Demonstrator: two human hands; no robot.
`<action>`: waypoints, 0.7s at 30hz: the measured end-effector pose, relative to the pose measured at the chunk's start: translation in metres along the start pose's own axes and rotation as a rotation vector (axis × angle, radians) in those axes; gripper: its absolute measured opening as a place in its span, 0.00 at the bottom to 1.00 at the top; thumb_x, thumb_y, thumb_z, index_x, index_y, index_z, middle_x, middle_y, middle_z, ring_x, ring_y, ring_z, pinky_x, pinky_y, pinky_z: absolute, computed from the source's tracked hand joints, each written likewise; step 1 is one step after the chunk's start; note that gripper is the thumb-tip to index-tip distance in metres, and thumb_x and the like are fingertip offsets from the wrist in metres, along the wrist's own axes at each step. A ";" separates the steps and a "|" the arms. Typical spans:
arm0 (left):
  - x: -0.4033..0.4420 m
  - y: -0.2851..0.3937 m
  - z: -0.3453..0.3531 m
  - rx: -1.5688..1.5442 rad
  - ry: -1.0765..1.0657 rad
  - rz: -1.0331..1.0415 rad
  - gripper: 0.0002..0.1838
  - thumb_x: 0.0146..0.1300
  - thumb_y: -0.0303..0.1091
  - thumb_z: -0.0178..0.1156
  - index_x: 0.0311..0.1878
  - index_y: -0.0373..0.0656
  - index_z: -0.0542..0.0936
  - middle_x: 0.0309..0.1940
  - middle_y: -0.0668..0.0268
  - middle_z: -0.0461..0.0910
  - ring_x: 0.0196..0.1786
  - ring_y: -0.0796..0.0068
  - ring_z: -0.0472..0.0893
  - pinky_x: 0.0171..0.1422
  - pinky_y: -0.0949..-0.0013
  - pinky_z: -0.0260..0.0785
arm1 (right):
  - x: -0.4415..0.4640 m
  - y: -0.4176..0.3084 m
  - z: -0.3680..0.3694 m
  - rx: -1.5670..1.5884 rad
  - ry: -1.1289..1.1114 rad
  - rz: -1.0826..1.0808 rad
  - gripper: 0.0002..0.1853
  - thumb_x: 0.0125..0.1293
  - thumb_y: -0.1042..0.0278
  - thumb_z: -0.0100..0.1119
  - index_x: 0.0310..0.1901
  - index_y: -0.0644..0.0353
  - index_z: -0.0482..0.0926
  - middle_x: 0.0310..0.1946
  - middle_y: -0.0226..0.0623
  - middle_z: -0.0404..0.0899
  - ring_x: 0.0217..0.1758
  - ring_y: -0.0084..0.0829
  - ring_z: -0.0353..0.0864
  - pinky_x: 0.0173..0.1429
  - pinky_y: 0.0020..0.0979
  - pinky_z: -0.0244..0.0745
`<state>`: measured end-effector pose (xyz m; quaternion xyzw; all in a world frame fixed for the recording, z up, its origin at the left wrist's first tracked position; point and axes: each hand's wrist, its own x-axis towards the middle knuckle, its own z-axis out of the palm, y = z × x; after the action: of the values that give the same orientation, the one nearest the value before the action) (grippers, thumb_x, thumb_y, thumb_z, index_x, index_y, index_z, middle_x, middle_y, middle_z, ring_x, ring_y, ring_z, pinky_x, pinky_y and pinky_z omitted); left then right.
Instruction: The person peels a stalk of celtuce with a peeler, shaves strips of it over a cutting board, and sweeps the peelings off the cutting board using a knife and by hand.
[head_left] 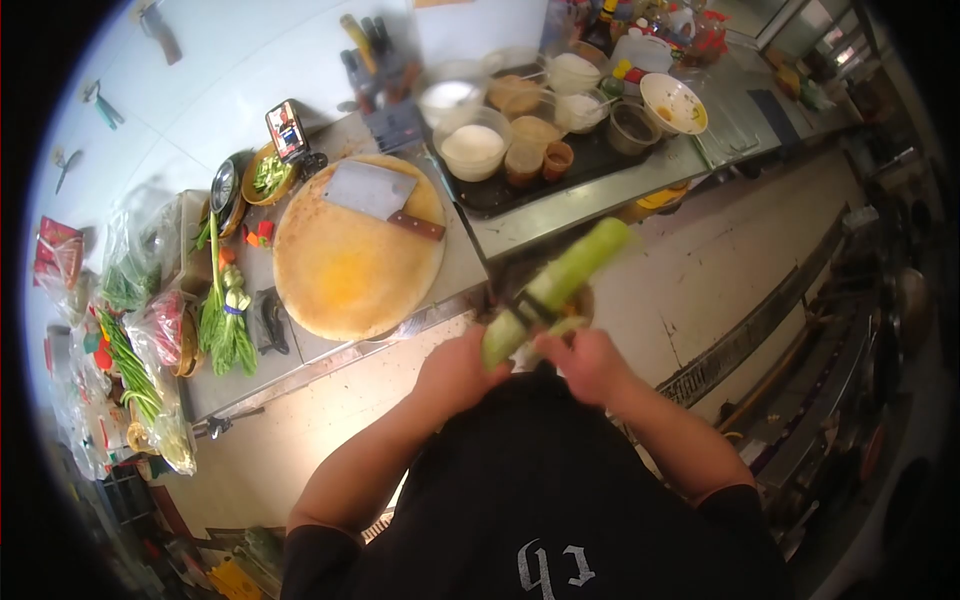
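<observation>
My left hand (462, 371) is closed around the lower end of a thick, pale green stem that looks like celtuce (585, 262). The stem slants up and to the right, away from my body, and its far end is blurred. A black peeler (540, 306) lies across the stem, its head against the surface. My right hand (590, 366) is closed on the peeler's handle, most of which is hidden by the fingers. Near this hand hangs a light green strip of peel (566, 326). Below the stem is a dark bin, partly covered by it.
A cleaver (370, 190) rests on a round chopping board (350, 270) at the counter edge. Bowls of seasonings stand on a black tray (480, 200) beyond. Leafy greens (228, 335), a basket of cut green pieces (270, 175) and a phone (286, 130) are left of the board.
</observation>
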<state>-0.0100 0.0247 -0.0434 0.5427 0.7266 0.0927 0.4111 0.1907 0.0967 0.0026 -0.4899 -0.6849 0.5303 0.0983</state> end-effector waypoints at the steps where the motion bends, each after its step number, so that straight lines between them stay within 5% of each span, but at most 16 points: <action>1: 0.006 -0.005 0.002 -0.002 0.058 -0.028 0.31 0.54 0.53 0.69 0.52 0.38 0.76 0.41 0.47 0.83 0.47 0.47 0.83 0.51 0.52 0.74 | -0.009 -0.005 0.005 -0.037 -0.052 -0.125 0.26 0.71 0.44 0.56 0.39 0.64 0.83 0.26 0.49 0.82 0.33 0.47 0.84 0.40 0.40 0.75; 4: 0.013 -0.017 -0.011 -0.180 0.075 -0.056 0.29 0.53 0.52 0.69 0.48 0.37 0.78 0.38 0.47 0.84 0.46 0.48 0.84 0.50 0.53 0.74 | -0.016 0.000 0.009 -0.092 -0.065 -0.324 0.22 0.70 0.45 0.58 0.40 0.60 0.84 0.27 0.48 0.83 0.32 0.47 0.85 0.38 0.40 0.76; 7: 0.004 -0.013 -0.019 -0.095 0.116 -0.045 0.28 0.50 0.50 0.72 0.47 0.37 0.78 0.35 0.48 0.84 0.43 0.50 0.84 0.48 0.55 0.74 | -0.001 0.011 -0.016 -0.093 0.184 -0.107 0.21 0.67 0.46 0.63 0.38 0.60 0.83 0.25 0.45 0.83 0.29 0.42 0.84 0.34 0.39 0.75; 10: -0.003 -0.012 -0.024 -0.149 0.099 0.021 0.30 0.49 0.49 0.74 0.48 0.37 0.78 0.35 0.49 0.84 0.40 0.51 0.84 0.47 0.57 0.74 | 0.016 0.042 -0.038 -0.149 0.381 -0.115 0.23 0.62 0.45 0.69 0.39 0.61 0.83 0.24 0.41 0.82 0.26 0.39 0.81 0.34 0.36 0.74; 14: -0.009 -0.001 -0.023 -0.154 0.088 0.055 0.31 0.49 0.49 0.74 0.50 0.37 0.76 0.38 0.48 0.83 0.43 0.51 0.83 0.49 0.56 0.74 | 0.014 0.034 -0.057 -0.394 0.398 0.101 0.28 0.54 0.42 0.75 0.42 0.62 0.82 0.27 0.37 0.83 0.26 0.35 0.80 0.35 0.33 0.74; 16: -0.012 0.003 -0.021 -0.149 0.139 0.091 0.31 0.50 0.48 0.74 0.51 0.38 0.76 0.39 0.48 0.83 0.44 0.50 0.83 0.50 0.56 0.74 | 0.014 0.035 -0.053 -0.154 0.397 -0.042 0.35 0.47 0.40 0.79 0.45 0.62 0.80 0.32 0.34 0.83 0.30 0.30 0.79 0.38 0.32 0.74; 21: -0.020 0.017 -0.019 -0.109 0.198 0.157 0.31 0.53 0.48 0.72 0.55 0.39 0.74 0.42 0.49 0.82 0.46 0.47 0.82 0.51 0.55 0.74 | 0.015 0.008 -0.039 -0.093 0.353 0.012 0.37 0.44 0.41 0.81 0.46 0.65 0.79 0.34 0.35 0.84 0.33 0.26 0.79 0.42 0.29 0.76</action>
<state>-0.0097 0.0198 -0.0119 0.5628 0.7129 0.2169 0.3578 0.2131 0.1325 0.0067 -0.5834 -0.6778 0.4044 0.1914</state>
